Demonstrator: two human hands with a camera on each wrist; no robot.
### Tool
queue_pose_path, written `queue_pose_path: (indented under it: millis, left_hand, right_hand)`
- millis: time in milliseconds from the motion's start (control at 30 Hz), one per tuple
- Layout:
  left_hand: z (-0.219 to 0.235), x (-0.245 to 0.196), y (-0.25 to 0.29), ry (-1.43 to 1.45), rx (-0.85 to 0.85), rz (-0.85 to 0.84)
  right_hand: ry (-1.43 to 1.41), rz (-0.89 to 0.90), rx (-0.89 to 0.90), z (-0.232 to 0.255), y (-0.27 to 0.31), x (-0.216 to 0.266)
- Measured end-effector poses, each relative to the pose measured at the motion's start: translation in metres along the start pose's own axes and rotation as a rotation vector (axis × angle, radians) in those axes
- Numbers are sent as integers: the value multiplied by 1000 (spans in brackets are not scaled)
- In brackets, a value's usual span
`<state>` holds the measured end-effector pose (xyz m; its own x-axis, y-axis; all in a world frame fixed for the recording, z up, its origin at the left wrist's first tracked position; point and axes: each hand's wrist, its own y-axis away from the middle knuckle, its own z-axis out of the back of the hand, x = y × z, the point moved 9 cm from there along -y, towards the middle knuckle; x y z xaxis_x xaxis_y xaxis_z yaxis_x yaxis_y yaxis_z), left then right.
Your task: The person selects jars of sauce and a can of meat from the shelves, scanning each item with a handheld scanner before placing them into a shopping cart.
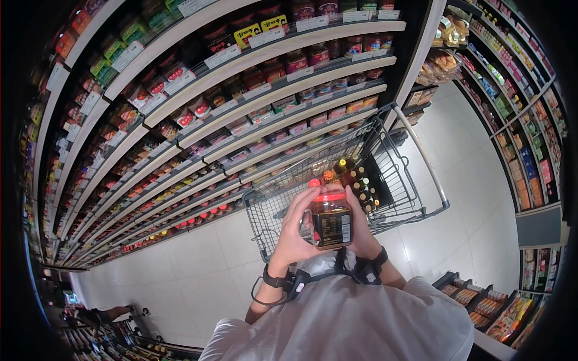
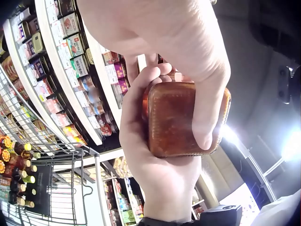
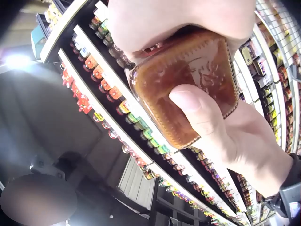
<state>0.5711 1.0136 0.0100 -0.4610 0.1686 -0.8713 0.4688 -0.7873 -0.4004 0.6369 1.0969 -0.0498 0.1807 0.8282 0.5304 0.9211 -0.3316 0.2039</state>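
Observation:
A jar [image 1: 332,224] with a red lid, brown contents and a dark label is held upright between both hands in the head view. My left hand [image 1: 293,231] grips one side, its thumb across the brown base [image 2: 171,117] in the left wrist view. My right hand [image 1: 363,231] wraps the opposite side, its palm against the jar in the left wrist view [image 2: 160,174]. From the right wrist view, the left thumb [image 3: 200,110] lies on the base of the jar [image 3: 160,89], with my right hand [image 3: 178,19] above. Some fingertips are hidden.
A wire shopping cart [image 1: 415,174] stands just beyond the hands, holding several bottles [image 1: 361,183]. Long shelves [image 1: 241,99] of jars and packets run along the left and front; more shelves [image 1: 512,108] stand at right. Another person [image 1: 96,316] is at lower left.

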Motion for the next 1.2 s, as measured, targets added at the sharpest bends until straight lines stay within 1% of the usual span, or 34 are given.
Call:
queue_pose_path:
  millis: [67, 100, 167, 200, 300, 367, 400, 500, 567, 667, 700, 767, 867, 900, 967, 1033, 1100, 1133, 1200]
  left_hand:
    - [-1, 0, -1, -7, 3, 7]
    - [-1, -2, -2, -22, 1, -15]
    - [-2, -6, -5, -53, -1, -60]
    - [-2, -6, -5, -51, 2, -55]
    - [-3, -6, -6, -48, 10, -45]
    - [-3, -6, -6, -49, 11, -50]
    - [-4, -5, -5, -44, 11, -45]
    - [-5, -3, -3, -19, 15, -14]
    - [-5, 1, -1, 7, 24, 30]
    - [0, -19, -7, -70, 17, -148]
    - [-2, -23, -8, -125, 58, -189]
    - [-4, -31, -9, -234, 138, -268]
    - [2, -6, -4, -158, 117, -103]
    - [5, 3, -3, -135, 99, -6]
    - [14, 5, -1, -168, 48, -2]
    - [23, 13, 4, -158, -6, 15]
    - [27, 21, 7, -100, -24, 64]
    - [29, 23, 7, -71, -33, 88]
    - [28, 22, 6, -106, 5, 92]
  right_hand:
    - [-23, 8, 43, 3, -1, 0]
    - [-34, 12, 64, 3, -2, 0]
    - [-8, 29, -14, 7, -2, 0]
    - [5, 36, -53, 9, -2, 1]
    - [-6, 32, -22, 5, -1, 3]
    - [-19, 25, 28, 0, 0, 5]
    - [-25, 21, 54, -2, 0, 5]
    - [-46, 30, 5, 9, -2, 2]
    - [1, 55, 42, 5, 0, 6]
    - [129, 117, 71, 4, -1, 10]
    - [182, 141, 75, 4, 0, 12]
    - [294, 182, 18, 6, 1, 16]
    - [416, 230, -57, 7, 1, 21]
    - [468, 233, -76, 10, 1, 23]
    - [573, 262, -144, 12, 7, 30]
    - [578, 264, -118, 16, 8, 42]
    - [550, 274, -108, 15, 7, 49]
    - [589, 271, -106, 13, 7, 50]
    - [665, 267, -104, 10, 6, 51]
